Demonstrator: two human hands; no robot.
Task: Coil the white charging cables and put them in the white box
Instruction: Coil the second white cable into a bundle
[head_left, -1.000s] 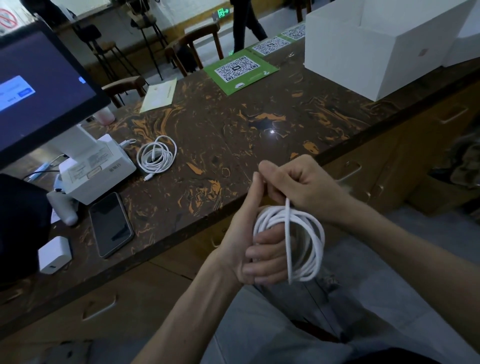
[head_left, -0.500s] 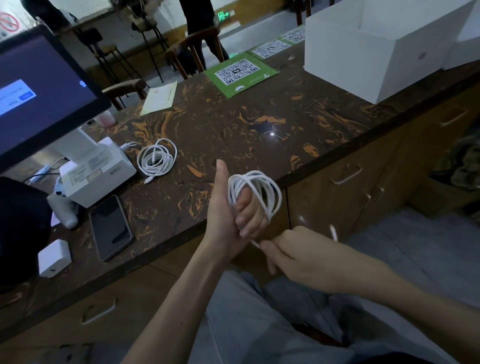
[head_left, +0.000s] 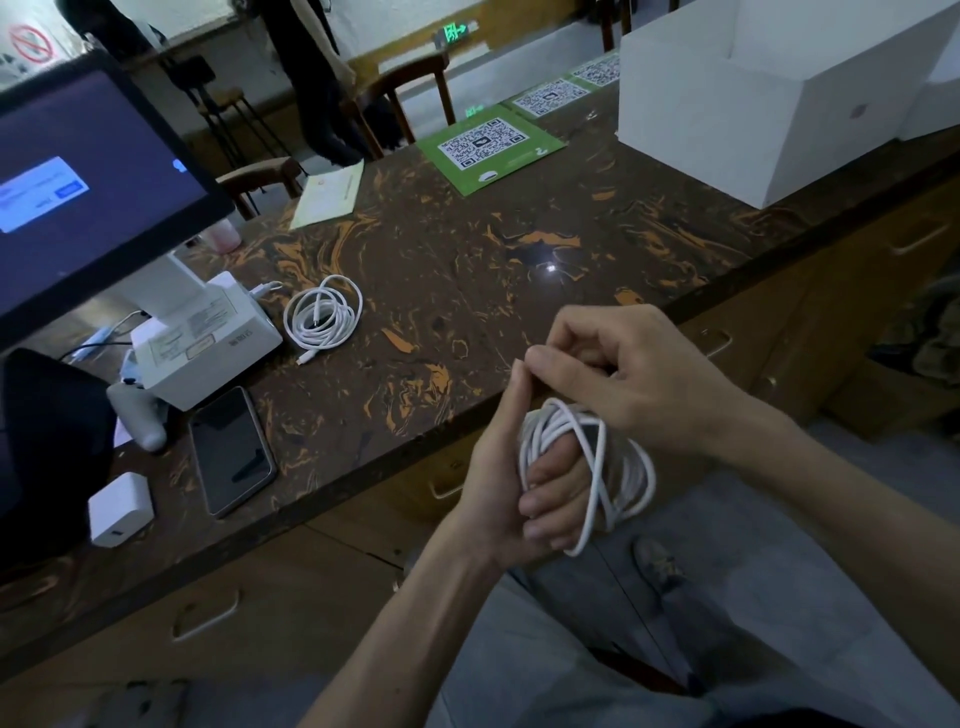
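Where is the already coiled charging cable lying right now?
In the head view, the coiled cable lies on the counter at left, just right of the white receipt printer and beyond the smartphone.

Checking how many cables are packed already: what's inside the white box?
Cannot tell. The white box stands open-topped at the counter's far right, but only its outer walls and a bit of bare inner wall show. One coiled cable lies on the counter, outside it.

One head-worn wide-angle view looks forward and down, close over the near edge of the dark brown orange-veined marbled counter (head_left: 467, 270).
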